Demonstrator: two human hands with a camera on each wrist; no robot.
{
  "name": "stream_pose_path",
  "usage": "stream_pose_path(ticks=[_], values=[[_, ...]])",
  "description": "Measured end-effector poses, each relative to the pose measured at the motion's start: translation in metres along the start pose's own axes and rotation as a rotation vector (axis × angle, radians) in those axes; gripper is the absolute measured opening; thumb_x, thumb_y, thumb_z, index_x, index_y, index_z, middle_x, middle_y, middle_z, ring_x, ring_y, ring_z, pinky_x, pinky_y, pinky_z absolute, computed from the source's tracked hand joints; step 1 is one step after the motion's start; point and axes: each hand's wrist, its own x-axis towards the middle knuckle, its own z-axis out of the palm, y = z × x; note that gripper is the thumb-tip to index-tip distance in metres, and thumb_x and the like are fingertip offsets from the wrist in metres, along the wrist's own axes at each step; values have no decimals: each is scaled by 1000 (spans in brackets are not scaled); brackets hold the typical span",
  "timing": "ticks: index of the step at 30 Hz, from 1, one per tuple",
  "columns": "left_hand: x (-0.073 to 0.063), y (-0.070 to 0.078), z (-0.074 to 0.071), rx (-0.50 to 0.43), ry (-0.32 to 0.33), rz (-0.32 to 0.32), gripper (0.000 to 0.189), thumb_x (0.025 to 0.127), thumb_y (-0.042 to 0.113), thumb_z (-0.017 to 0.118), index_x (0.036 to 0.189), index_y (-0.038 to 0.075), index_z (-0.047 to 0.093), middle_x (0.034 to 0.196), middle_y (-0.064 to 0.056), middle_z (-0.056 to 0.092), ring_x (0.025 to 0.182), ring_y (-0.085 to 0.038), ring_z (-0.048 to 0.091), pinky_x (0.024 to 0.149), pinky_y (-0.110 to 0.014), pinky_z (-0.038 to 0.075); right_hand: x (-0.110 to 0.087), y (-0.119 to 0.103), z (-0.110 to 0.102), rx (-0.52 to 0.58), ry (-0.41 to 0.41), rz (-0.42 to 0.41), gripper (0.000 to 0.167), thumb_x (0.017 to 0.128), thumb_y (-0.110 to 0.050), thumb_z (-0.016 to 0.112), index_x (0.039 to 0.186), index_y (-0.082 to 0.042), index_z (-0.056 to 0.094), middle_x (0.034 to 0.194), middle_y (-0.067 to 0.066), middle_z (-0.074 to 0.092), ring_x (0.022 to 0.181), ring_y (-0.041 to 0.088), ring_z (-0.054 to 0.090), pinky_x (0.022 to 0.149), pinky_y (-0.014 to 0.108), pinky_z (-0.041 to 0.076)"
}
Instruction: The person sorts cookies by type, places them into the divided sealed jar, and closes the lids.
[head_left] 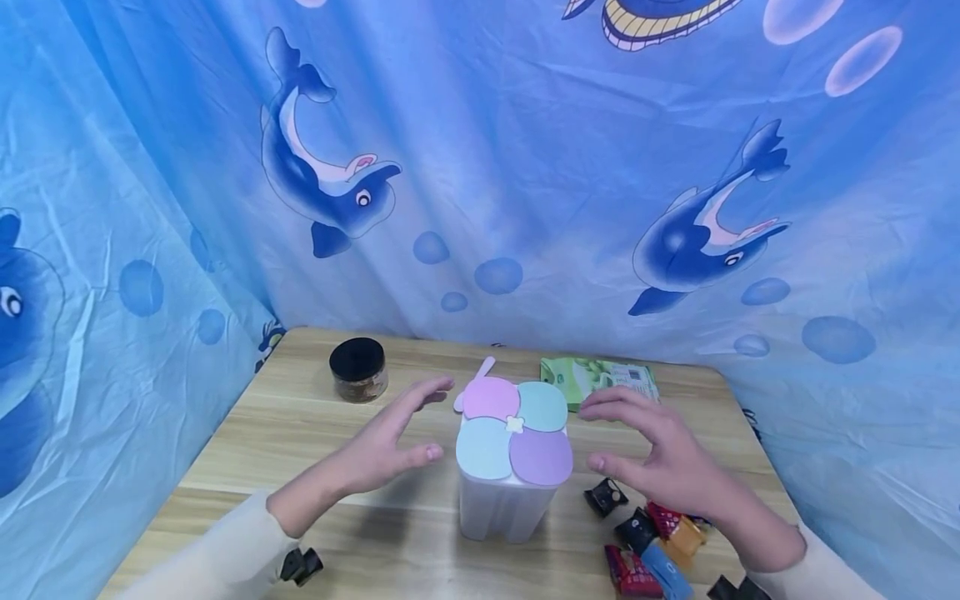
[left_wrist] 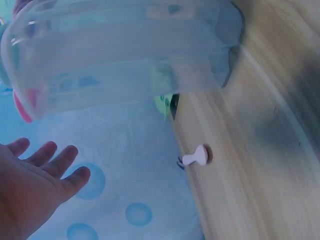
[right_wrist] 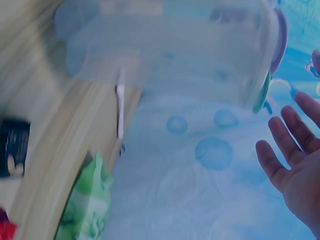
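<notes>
A tall translucent plastic canister point(head_left: 501, 504) stands upright on the wooden table, topped by a lid point(head_left: 487, 450) with pink, mint, light blue and purple petals. To its left is my left hand point(head_left: 382, 442), fingers spread and thumb apart, with a gap to the lid. My right hand point(head_left: 660, 454) mirrors it on the other side, relaxed and holding nothing. Both wrist views show the canister's clear wall beyond the spread fingers. Partly hidden behind the canister lies a pale pink spoon-like piece point(left_wrist: 196, 156), its slim handle point(right_wrist: 120, 110) showing in the right wrist view.
A jar with a black lid point(head_left: 358, 371) stands at the table's back left. A green packet point(head_left: 600, 379) lies at the back right. Near my right forearm are several small wrapped snacks, including a black one point(head_left: 605, 497) and a red one point(head_left: 633, 575). A blue dolphin curtain point(head_left: 465, 167) hangs behind.
</notes>
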Motion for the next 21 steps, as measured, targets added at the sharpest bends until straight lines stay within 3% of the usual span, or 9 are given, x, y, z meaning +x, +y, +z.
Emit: stream_pose_path(ticks=[5, 10, 16, 21], values=[[3, -4, 13, -68, -14, 38, 85, 92, 39, 72, 162, 23, 26, 164, -4, 36, 146, -32, 43, 118, -56, 35, -3, -9, 14, 119, 11, 8, 52, 81, -15, 88, 128, -25, 67, 130, -4, 65, 121, 14, 61, 92, 34, 56], [8, -4, 21, -121, -17, 30, 93, 91, 49, 73, 164, 25, 20, 166, -2, 32, 148, -29, 41, 121, -51, 33, -7, -9, 27, 177, 17, 48, 50, 82, -17, 88, 127, -25, 68, 132, -4, 64, 121, 14, 60, 90, 32, 55], [14, -6, 27, -139, -21, 4, 98, 87, 58, 74, 164, 31, 19, 164, 0, 36, 148, -24, 41, 118, -59, 33, -9, -6, 35, 194, 50, 56, 49, 80, -16, 90, 124, -23, 70, 128, -3, 65, 119, 14, 60, 88, 31, 55], [14, -8, 31, -192, -30, 26, 97, 88, 57, 73, 163, 29, 20, 160, -1, 42, 145, -24, 43, 118, -49, 38, -9, -7, 38, 189, 75, 34, 47, 79, -16, 90, 122, -23, 72, 126, -2, 65, 120, 14, 60, 89, 29, 57]])
